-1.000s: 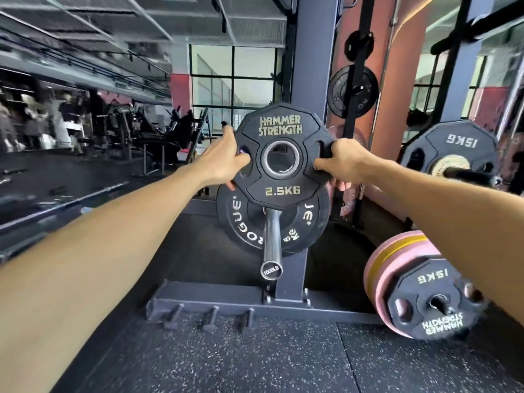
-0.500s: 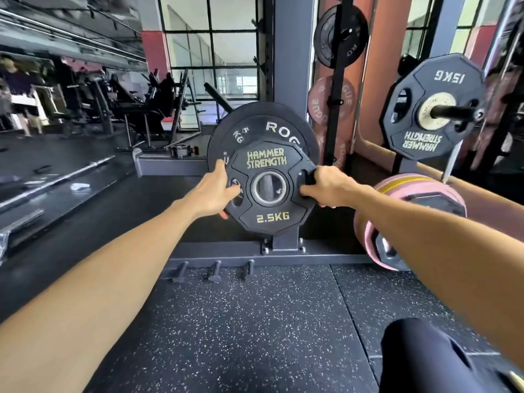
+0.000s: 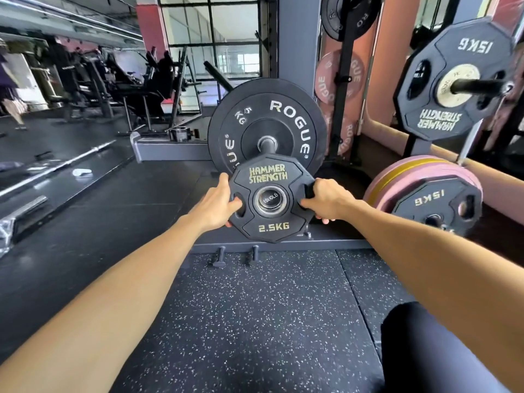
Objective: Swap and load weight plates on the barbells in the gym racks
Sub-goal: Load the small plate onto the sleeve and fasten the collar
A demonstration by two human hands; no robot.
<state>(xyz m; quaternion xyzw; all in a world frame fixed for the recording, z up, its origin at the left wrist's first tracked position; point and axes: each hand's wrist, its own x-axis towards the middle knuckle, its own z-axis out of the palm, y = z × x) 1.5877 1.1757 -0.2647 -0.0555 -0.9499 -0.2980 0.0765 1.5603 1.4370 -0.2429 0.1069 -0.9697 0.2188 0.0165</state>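
Head view looks down two outstretched arms at a storage peg on the rack upright (image 3: 295, 38). Both hands hold a black Hammer Strength 2.5 kg plate (image 3: 268, 198) upright, its centre hole lined up with the peg's end cap (image 3: 271, 199), which shows through the ring. The left hand (image 3: 217, 204) grips the plate's left edge, thumb in a grip slot; the right hand (image 3: 326, 198) grips the right edge, fingers curled through the slot there. Behind it on the same peg sits a black Rogue 5 kg bumper plate (image 3: 268, 129). At the floor's right edge, pink bumper plates (image 3: 408, 177) carry a 15 kg plate (image 3: 435, 205).
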